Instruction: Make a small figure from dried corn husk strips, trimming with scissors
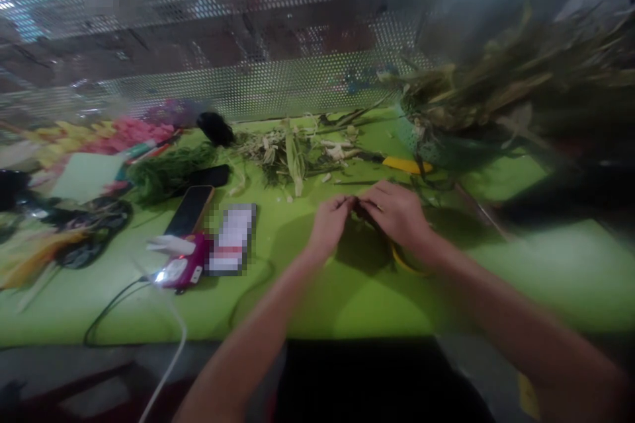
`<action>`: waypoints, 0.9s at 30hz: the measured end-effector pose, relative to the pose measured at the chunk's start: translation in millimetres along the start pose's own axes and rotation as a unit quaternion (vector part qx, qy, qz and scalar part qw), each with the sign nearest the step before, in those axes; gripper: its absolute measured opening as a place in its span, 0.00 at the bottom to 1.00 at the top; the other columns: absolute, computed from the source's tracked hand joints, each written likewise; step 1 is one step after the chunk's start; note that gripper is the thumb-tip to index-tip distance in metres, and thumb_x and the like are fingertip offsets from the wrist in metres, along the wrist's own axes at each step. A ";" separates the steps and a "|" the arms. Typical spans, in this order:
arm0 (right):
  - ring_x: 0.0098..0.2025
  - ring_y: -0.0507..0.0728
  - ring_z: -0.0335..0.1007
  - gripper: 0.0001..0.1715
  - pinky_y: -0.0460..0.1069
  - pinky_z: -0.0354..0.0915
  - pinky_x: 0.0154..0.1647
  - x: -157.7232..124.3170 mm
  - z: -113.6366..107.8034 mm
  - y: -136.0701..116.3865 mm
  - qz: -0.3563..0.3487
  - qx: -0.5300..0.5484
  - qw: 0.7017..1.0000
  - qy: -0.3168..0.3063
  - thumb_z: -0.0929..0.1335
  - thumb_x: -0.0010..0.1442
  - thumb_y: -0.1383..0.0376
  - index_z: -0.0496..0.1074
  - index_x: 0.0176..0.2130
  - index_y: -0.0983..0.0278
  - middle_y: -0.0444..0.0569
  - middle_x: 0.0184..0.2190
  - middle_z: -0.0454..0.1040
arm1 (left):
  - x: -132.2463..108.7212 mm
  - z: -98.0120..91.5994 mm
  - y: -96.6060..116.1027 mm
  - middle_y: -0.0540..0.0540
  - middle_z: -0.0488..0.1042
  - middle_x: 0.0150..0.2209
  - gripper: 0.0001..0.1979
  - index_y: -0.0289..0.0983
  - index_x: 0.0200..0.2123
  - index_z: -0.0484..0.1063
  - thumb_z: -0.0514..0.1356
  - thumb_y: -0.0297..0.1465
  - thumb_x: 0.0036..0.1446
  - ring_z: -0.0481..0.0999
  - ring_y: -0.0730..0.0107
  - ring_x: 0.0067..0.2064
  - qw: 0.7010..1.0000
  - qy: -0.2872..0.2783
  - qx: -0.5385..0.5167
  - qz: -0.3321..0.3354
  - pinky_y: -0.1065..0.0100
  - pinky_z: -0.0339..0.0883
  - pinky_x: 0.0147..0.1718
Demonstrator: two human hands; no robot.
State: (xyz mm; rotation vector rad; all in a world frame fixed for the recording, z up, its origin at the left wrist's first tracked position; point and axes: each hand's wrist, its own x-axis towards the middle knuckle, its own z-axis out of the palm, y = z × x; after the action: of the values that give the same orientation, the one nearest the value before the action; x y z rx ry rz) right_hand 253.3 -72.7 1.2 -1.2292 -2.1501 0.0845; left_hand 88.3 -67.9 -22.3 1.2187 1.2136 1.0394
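My left hand [330,223] and my right hand [399,213] meet above the green table. Their fingertips are pinched together around a small, thin, dark piece [358,206], too blurred to name. Beneath my right wrist a curved yellow thing [407,266] lies on the surface, partly hidden by the arm. Just beyond the hands is a tool with a yellow handle [407,164]. A heap of dried husks and plant stalks [292,152] spreads behind them.
A green basket [411,135] of dry leaves stands at the back right. To the left lie a phone [191,208], another lit phone [233,238], a magenta device [191,264] with cables, green fibre [171,172] and pink and yellow bundles [129,135]. Perforated metal sheet [297,79] rises behind.
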 end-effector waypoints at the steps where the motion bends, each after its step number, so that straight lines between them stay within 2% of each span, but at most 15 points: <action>1: 0.34 0.57 0.68 0.14 0.51 0.58 0.36 -0.4 -0.4 -1.2 -0.020 -0.041 0.999 -0.003 0.64 0.67 0.65 0.78 0.34 0.62 0.51 0.32 0.77 | 0.2 0.3 -0.4 0.50 0.69 0.25 0.12 0.36 0.27 0.75 0.60 0.37 0.57 0.65 0.73 0.29 1.000 -0.002 -0.007 -0.005 0.70 0.56 0.31; 6: 0.32 0.57 0.64 0.16 0.53 0.54 0.37 -1.4 -0.9 -5.7 -0.105 -0.144 0.984 -0.024 0.61 0.67 0.70 0.77 0.35 0.62 0.51 0.31 0.76 | 2.2 1.7 -5.0 0.49 0.73 0.27 0.13 0.36 0.27 0.75 0.64 0.40 0.54 0.66 0.73 0.30 0.997 0.001 -0.058 -0.042 0.70 0.57 0.31; 9: 0.32 0.57 0.64 0.16 0.53 0.54 0.36 -1.6 1.5 -5.9 -0.114 -0.155 0.981 -0.031 0.61 0.67 0.69 0.76 0.35 0.62 0.51 0.31 0.76 | 2.4 2.0 -7.5 0.49 0.73 0.26 0.13 0.36 0.27 0.76 0.65 0.40 0.53 0.66 0.73 0.29 0.995 -0.001 -0.076 -0.057 0.70 0.58 0.31; 12: 0.32 0.57 0.65 0.14 0.52 0.54 0.35 -1.1 4.8 -4.2 -0.082 -0.130 0.988 -0.028 0.62 0.67 0.66 0.76 0.34 0.64 0.52 0.31 0.76 | 1.8 2.0 -8.3 0.49 0.74 0.26 0.11 0.37 0.28 0.77 0.64 0.39 0.54 0.69 0.72 0.30 0.997 -0.003 -0.070 -0.037 0.69 0.60 0.32; 17: 0.32 0.55 0.66 0.06 0.49 0.55 0.32 1.8 7.6 1.9 0.041 0.001 0.999 -0.025 0.66 0.62 0.66 0.73 0.34 0.62 0.50 0.34 0.75 | 3.4 1.6 -7.0 0.49 0.76 0.29 0.09 0.36 0.31 0.78 0.62 0.36 0.56 0.70 0.72 0.32 0.998 0.004 -0.054 0.020 0.69 0.62 0.36; 22: 0.33 0.55 0.69 0.02 0.48 0.60 0.34 4.7 6.0 5.1 0.103 0.136 0.985 -0.040 0.68 0.58 0.67 0.74 0.33 0.62 0.47 0.32 0.76 | 7.6 0.1 -8.6 0.47 0.78 0.34 0.07 0.36 0.36 0.78 0.63 0.31 0.54 0.73 0.71 0.36 0.997 -0.002 -0.072 0.041 0.68 0.65 0.41; 27: 0.35 0.57 0.72 0.06 0.50 0.63 0.36 4.7 6.8 6.8 0.133 0.207 0.968 -0.052 0.70 0.59 0.62 0.77 0.36 0.61 0.48 0.34 0.78 | 6.4 0.6 -5.9 0.46 0.79 0.36 0.06 0.36 0.36 0.78 0.62 0.29 0.55 0.74 0.70 0.38 0.996 0.007 -0.072 0.055 0.67 0.66 0.42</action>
State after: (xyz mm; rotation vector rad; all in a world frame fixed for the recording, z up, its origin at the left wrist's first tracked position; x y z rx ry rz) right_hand 252.9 -63.5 -4.2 -1.2700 -1.9087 0.6899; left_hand 89.3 -62.2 -28.9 1.1789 1.0726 1.1976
